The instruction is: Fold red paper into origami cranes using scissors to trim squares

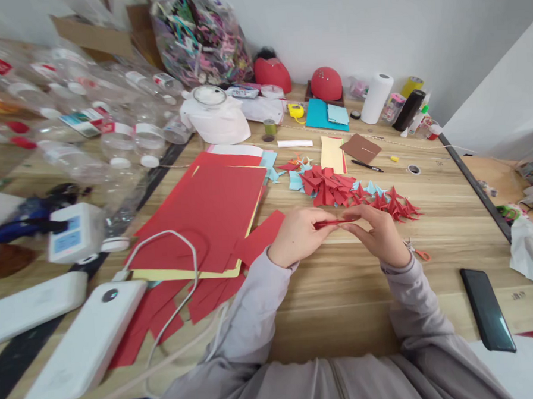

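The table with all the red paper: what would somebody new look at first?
Probably the big red sheets on the left of the table, then the folded red pieces near its middle. In front of those, the left hand and right hand pinch some red paper. A bulging bag of colourful scraps also stands out at the back.

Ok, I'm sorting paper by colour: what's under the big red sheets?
Yellow paper shows along the near edge of the red sheets, and a pale sheet at the far edge. Whatever lies beneath the middle is covered and can't be seen.
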